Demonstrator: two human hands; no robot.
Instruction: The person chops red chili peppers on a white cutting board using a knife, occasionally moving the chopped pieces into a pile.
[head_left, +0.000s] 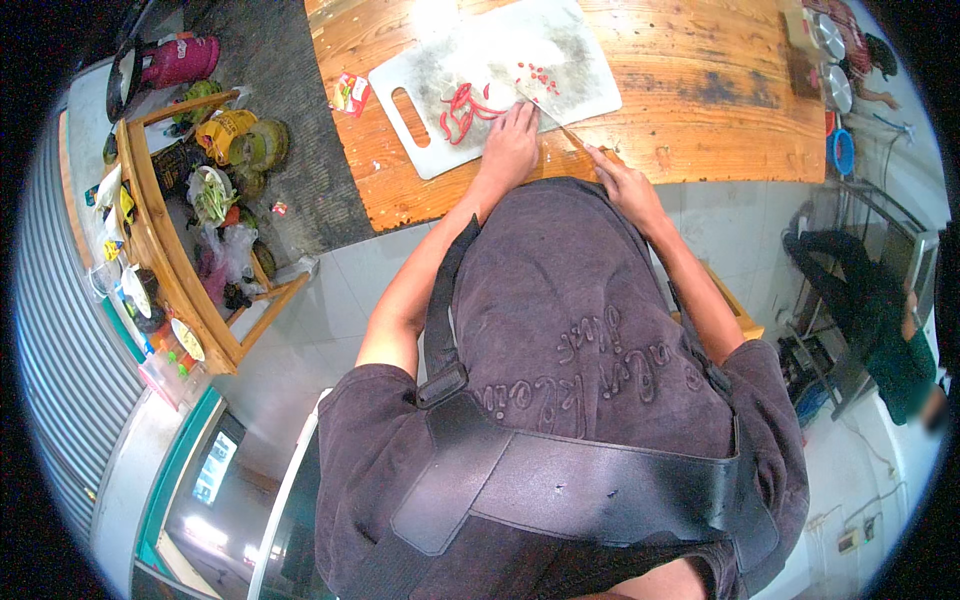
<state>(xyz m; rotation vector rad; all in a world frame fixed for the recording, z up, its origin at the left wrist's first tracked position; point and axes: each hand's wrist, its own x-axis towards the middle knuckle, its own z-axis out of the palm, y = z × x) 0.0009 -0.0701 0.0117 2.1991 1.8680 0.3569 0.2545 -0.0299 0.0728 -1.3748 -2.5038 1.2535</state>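
Observation:
A white cutting board (592, 90) with a slot handle lies on the wooden table (675, 45), its surface stained grey. My left hand (511, 146) rests on its near edge, fingers bent down beside the blade; what lies under the fingertips is hidden. In my right hand (628, 187) is the handle of a knife (555, 116), its blade slanting across the board to just past my left fingertips. Several whole red chillies (461, 112) lie left of the blade, one reaching up to my left fingers. Beyond the blade are small cut chilli pieces (538, 75).
A small red and yellow packet (349, 94) lies on the table, left of the board. Metal-lidded containers (834, 86) stand at the far right end. At left is a wooden shelf (180, 277) with bowls and bags. Two other people (870, 300) are at the right.

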